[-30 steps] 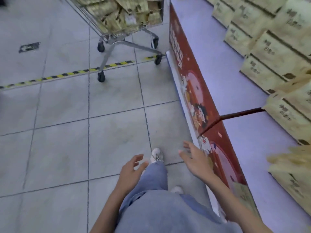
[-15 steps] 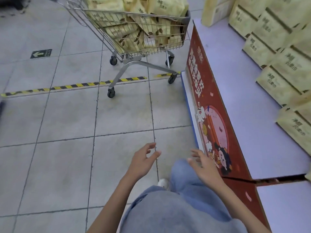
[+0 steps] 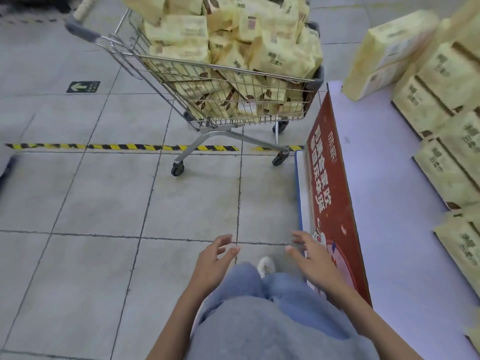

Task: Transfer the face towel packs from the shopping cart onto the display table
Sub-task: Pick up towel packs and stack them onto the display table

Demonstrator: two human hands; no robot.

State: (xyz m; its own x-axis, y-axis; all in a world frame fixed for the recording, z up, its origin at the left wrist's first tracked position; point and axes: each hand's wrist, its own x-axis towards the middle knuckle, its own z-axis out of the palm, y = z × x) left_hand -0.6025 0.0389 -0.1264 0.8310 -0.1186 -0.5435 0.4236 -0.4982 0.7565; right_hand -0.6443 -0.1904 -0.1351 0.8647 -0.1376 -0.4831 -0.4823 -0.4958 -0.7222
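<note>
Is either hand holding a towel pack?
No, the left hand and the right hand are both empty, fingers loosely spread.

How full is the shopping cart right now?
Heaped full: yellow face towel packs pile above the wire rim of the shopping cart. The left hand and right hand are empty and open, short of it.

The grey tiled floor (image 3: 78,203) carries the shopping cart (image 3: 226,67) on its castors, a strip of yellow-and-black tape (image 3: 117,146) running under the cart, and a dark arrow sticker (image 3: 83,87) off to the left. The cart's wire basket is heaped above its rim with pale yellow face towel packs (image 3: 259,48). Just right of it, the display table (image 3: 376,178), lilac on top with a red side panel (image 3: 332,203), bears stacked packs (image 3: 446,175) in rows along its right side.
</note>
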